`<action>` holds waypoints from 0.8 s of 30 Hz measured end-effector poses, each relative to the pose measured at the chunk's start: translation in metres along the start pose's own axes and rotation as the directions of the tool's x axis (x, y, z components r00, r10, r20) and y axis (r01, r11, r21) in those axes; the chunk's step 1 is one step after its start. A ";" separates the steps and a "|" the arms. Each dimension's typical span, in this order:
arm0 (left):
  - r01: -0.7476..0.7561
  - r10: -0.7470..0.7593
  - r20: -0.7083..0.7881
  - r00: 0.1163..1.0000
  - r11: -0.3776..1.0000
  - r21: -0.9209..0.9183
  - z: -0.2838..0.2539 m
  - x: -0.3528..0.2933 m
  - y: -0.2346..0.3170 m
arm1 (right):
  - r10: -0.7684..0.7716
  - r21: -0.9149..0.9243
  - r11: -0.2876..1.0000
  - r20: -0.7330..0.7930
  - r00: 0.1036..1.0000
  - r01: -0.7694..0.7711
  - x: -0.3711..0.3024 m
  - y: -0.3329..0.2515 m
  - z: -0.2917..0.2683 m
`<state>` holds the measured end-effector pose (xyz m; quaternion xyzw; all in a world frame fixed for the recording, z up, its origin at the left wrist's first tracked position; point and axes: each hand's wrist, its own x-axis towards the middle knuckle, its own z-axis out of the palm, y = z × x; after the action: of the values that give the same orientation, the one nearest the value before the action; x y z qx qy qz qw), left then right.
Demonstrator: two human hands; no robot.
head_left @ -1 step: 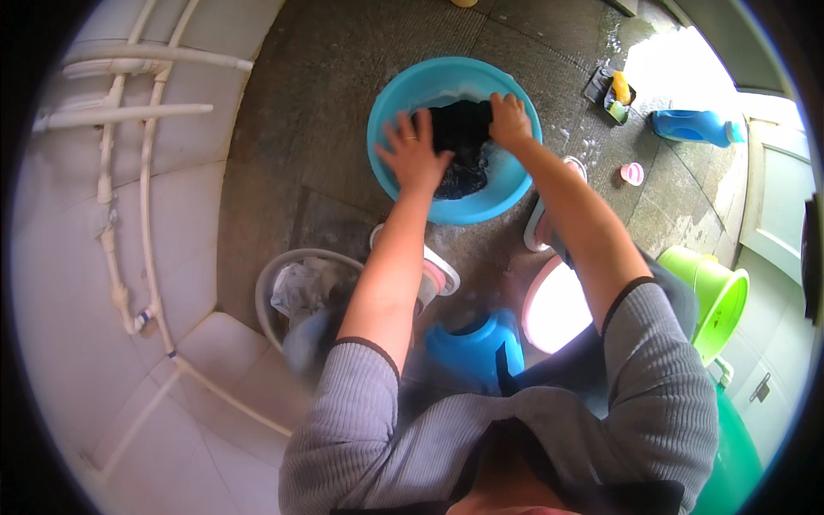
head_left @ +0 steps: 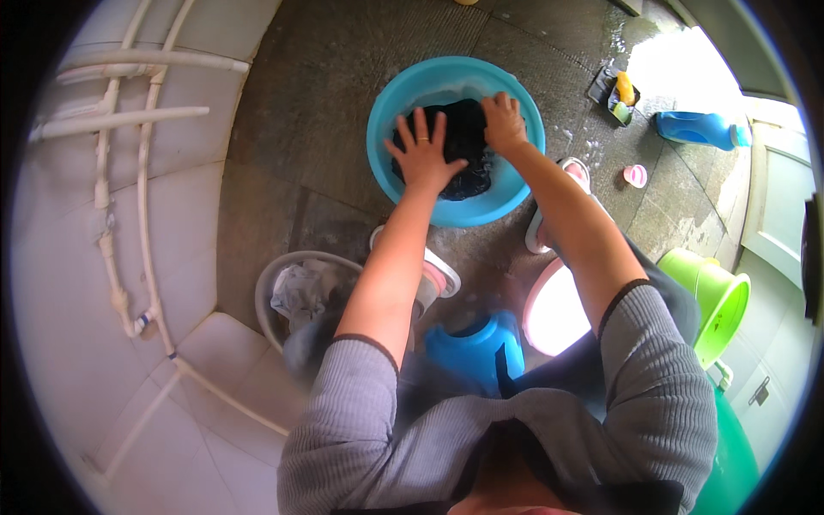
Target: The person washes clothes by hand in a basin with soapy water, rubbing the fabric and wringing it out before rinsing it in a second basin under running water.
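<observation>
A blue plastic basin (head_left: 463, 216) stands on the floor in front of me, with suds and water around a wet black cloth (head_left: 463, 129). My left hand (head_left: 424, 161) lies over the cloth's left side, its fingers spread wide. On the right side, my right hand (head_left: 505, 122) has its fingers curled down around the cloth's edge. What kind of garment the cloth is cannot be made out.
A grey tub (head_left: 273, 283) with light cloth stands by my left foot. Near my right are a pink basin (head_left: 558, 309), a green bucket (head_left: 699, 283), a blue bottle (head_left: 695, 128), a pink cap (head_left: 634, 176) and a soap tray (head_left: 611, 93). A blue stool (head_left: 476, 343) is below me.
My left hand has shifted slightly right and its fingers now lie over the black cloth. The cloth has spread leftward beneath it. My right hand has moved slightly left.
</observation>
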<state>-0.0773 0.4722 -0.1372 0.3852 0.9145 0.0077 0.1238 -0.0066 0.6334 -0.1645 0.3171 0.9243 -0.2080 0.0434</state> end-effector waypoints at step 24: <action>0.425 0.029 0.866 0.499 -0.879 -0.215 -0.009 0.023 0.082 | -0.044 0.078 0.996 0.181 0.982 0.030 0.013 -0.008 -0.100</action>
<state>-0.0374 0.5463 -0.1246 -0.4646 0.3500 0.6592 0.4765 -0.0166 0.6758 -0.0734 0.2808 0.9137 -0.2716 0.1122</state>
